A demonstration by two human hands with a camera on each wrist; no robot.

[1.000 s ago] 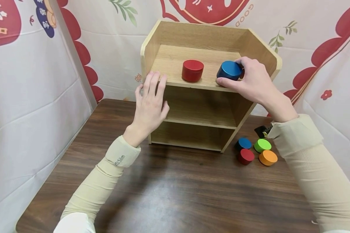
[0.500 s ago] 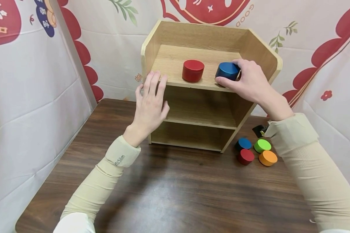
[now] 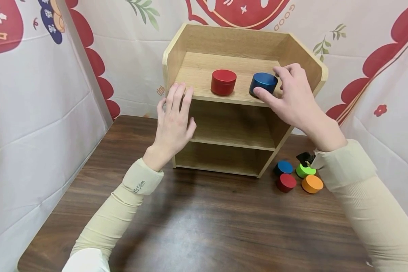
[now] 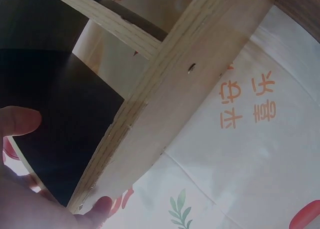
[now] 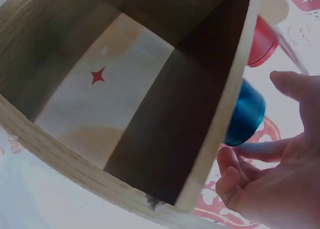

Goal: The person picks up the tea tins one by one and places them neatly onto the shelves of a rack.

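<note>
- In the head view, my right fingers [image 3: 283,75] are standing parted around the large blue cylinder [image 3: 263,79], thumb toward its front and the others by its right side; they are gripping nothing, and I cannot tell whether the thumb is touching.
- The large blue cylinder is sitting near the front edge of the top board of the wooden shelf unit [image 3: 238,41], right of the middle. It is standing upright, its round axis pointing straight up and its flat face looking upward; being broader than tall, it is stretching widest across the board.
- The large red cylinder [image 3: 223,84] is standing upright to its left, apart from it.
- My left fingers [image 3: 187,101] are lying loosely extended over the board's left front edge, slightly spread.
- On the bench [image 3: 224,211], right of the unit, four cylinders are clustering: a blue one [image 3: 284,167], a lime green one [image 3: 305,172], a dark red one [image 3: 286,183] and an orange one [image 3: 312,184].
- In the left wrist view, my left fingers are straddling the side panel [image 4: 140,149], one resting at its outer face.
- In the right wrist view, the large blue cylinder is slanting with the tilted frame, its axis running outward from the board; my right thumb is standing clear of it.
</note>
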